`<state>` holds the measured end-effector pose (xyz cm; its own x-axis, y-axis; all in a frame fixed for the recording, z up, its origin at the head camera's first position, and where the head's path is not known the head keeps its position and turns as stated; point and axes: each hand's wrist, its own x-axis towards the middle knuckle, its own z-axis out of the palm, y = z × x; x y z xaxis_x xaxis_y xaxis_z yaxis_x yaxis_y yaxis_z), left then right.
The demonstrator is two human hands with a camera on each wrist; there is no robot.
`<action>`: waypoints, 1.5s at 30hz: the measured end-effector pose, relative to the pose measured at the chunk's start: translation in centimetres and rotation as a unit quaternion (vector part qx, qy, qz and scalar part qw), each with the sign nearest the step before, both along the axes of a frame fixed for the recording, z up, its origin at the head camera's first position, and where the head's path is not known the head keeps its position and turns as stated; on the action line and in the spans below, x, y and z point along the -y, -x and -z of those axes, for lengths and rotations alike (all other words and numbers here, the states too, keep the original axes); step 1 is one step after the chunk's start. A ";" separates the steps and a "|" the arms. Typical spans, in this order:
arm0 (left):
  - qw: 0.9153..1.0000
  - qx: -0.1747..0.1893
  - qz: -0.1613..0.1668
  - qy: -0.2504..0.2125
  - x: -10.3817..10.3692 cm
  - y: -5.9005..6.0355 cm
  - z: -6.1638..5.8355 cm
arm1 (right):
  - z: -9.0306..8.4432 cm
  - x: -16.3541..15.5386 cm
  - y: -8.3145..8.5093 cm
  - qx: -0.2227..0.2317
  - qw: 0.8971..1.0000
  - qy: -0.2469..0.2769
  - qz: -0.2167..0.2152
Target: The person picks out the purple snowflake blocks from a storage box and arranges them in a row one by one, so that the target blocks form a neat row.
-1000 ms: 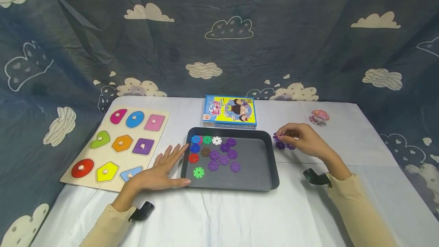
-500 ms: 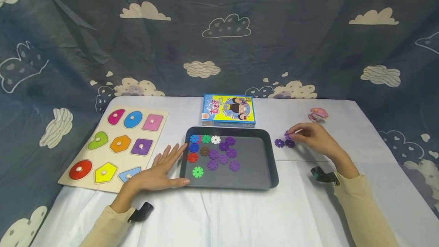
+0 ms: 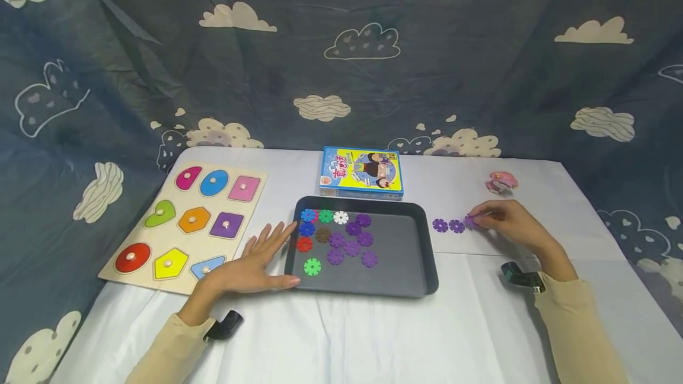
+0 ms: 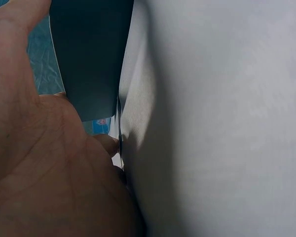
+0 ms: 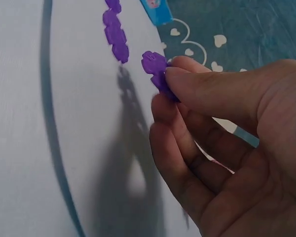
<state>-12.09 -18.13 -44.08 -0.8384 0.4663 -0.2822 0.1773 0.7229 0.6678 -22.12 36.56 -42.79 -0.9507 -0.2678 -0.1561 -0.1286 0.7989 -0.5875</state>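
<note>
Plenty of white tablecloth [image 3: 384,336] runs along the near side and out to the right edge, with the dark grey rectangular tray [image 3: 401,253] ending just left of two purple notched plastic discs [image 3: 456,226]. Right hand [image 3: 509,224] has thumb and fingertip pinched on a third purple notched disc [image 3: 469,221], right of those two. Left hand [image 3: 248,271] has fingers spread wide at the tray's left rim, though honestly I can't tell how many actually touch.

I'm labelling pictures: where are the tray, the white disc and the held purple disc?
Tray [image 3: 400,253], head view, bare floor.
White disc [image 3: 341,217], head view, middle.
Held purple disc [image 5: 153,62], right wrist view, uncovered part.
</note>
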 end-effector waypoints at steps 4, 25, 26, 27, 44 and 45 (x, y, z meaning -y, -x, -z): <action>1.000 0.002 0.000 -0.002 -0.1 0.0 -0.1 | 0.3 -0.2 0.0 0.002 1.000 -0.016 0.007; 1.000 0.001 -0.004 0.003 -0.1 0.0 -0.1 | 0.6 0.6 0.0 0.001 0.999 -0.035 0.011; 1.000 0.002 -0.003 0.003 0.0 0.0 -0.1 | 0.6 0.6 -0.1 0.000 0.999 -0.036 0.010; 1.000 0.001 -0.003 0.002 0.0 0.0 0.0 | 0.6 0.7 -0.1 0.000 0.999 -0.036 0.009; 1.000 0.000 -0.004 0.006 -0.1 0.1 -0.1 | 0.6 0.6 -0.1 0.011 0.999 -0.039 0.008; 1.000 0.000 -0.004 0.006 -0.1 0.1 -0.1 | 0.6 0.7 -0.1 0.010 0.999 -0.040 0.008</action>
